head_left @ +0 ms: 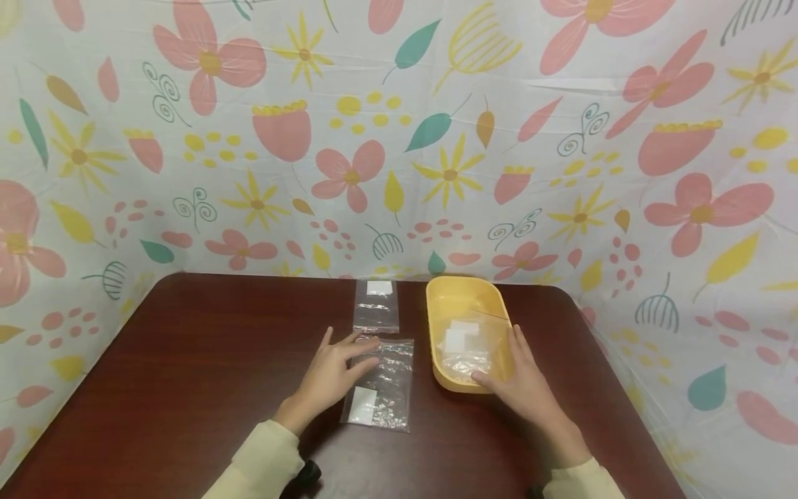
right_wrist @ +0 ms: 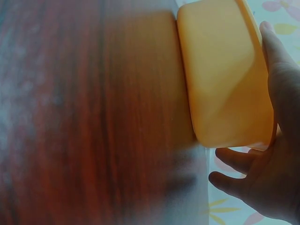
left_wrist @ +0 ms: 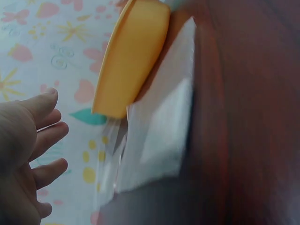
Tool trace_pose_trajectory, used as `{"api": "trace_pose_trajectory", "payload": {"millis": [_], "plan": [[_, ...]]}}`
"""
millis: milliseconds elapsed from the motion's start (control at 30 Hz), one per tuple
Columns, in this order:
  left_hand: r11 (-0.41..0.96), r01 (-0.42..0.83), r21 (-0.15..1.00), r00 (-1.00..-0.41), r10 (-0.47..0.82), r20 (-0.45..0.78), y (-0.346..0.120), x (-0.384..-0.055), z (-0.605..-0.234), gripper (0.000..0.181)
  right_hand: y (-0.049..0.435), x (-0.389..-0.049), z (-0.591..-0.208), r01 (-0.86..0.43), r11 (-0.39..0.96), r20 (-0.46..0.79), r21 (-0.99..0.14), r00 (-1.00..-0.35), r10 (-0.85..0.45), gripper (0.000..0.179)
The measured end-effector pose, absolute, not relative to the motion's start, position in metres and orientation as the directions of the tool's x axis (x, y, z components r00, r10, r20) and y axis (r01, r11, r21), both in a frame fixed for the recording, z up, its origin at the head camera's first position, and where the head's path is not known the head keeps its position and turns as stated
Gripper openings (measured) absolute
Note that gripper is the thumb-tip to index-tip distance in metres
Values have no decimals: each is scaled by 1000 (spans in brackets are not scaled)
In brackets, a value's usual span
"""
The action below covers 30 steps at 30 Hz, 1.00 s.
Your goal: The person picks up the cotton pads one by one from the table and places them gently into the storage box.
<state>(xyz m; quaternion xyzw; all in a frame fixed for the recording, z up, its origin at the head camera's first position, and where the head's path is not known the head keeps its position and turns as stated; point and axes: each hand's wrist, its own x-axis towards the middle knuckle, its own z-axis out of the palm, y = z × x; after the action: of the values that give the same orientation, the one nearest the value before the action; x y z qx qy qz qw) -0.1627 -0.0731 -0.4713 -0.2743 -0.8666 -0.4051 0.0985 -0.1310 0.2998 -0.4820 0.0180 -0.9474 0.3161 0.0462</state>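
Observation:
My left hand (head_left: 328,373) hovers with spread fingers over a clear plastic zip bag (head_left: 389,388) that has a white label. In the left wrist view, that hand (left_wrist: 23,150) shows nothing between its fingers. Beyond it lies a second clear bag (head_left: 375,312), also labelled. My right hand (head_left: 530,388) is at the near right corner of a yellow plastic tub (head_left: 464,285), thumb at the near rim and fingers along the right side. The right wrist view shows the tub's outer wall (right_wrist: 225,75) beside the extended thumb. More clear bags (head_left: 464,350) with white labels lie inside the tub.
The dark brown wooden table (head_left: 187,374) has rounded far corners. A flower-patterned sheet (head_left: 349,138) hangs behind it and along both sides. A small black object (head_left: 307,476) shows under the left sleeve (head_left: 264,457).

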Motion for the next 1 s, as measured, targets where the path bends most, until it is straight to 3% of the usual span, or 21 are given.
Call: {"api": "trace_pose_trajectory", "payload": {"millis": [433, 633, 1000], "plan": [[567, 489, 663, -869, 384, 313, -101, -148, -486, 43, 298, -129, -477, -60, 796, 88, -602, -996, -9, 122], [577, 499, 647, -862, 409, 299, -101, -147, -490, 45, 298, -129, -478, -59, 792, 90, -607, -996, -5, 122], [607, 496, 621, -840, 516, 167, -101, -141, -503, 54, 300, -129, -480, -68, 783, 97, -619, -995, -10, 123]]}}
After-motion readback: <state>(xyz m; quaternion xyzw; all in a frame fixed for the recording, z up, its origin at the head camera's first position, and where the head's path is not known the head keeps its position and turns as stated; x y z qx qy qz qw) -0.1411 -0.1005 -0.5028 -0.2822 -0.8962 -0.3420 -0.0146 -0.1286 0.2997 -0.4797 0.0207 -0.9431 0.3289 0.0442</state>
